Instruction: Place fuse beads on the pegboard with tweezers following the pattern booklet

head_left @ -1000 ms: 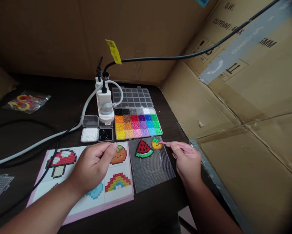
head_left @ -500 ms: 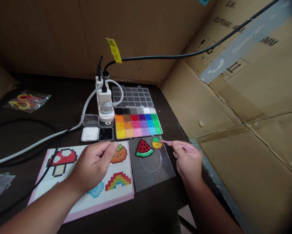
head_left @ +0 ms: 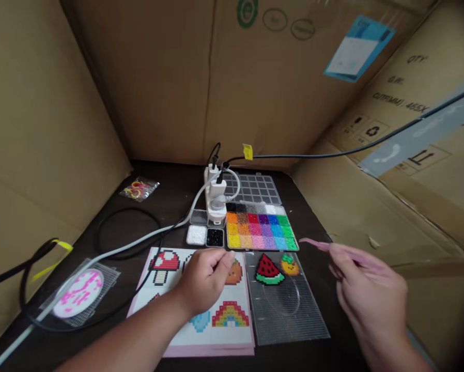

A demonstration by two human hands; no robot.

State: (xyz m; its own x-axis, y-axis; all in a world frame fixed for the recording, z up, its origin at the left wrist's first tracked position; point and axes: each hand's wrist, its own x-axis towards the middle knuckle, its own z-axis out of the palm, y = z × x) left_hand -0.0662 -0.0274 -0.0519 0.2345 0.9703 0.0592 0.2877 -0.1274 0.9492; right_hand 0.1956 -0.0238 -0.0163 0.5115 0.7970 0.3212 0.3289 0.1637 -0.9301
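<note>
While my right hand (head_left: 366, 289) pinches tweezers (head_left: 314, 244), my left hand (head_left: 206, 281), closed, contents unclear, partly blocks the pattern sheet (head_left: 220, 338); black cable (head_left: 150, 275) crosses it.

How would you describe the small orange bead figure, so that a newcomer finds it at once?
Find the large case of coloured beads; nearer the viewer lies the clear pegboard. Of the two bead figures near its far edge, choose the orange figure on the right: round, with a green top, unlike the red watermelon wedge beside it.
</note>
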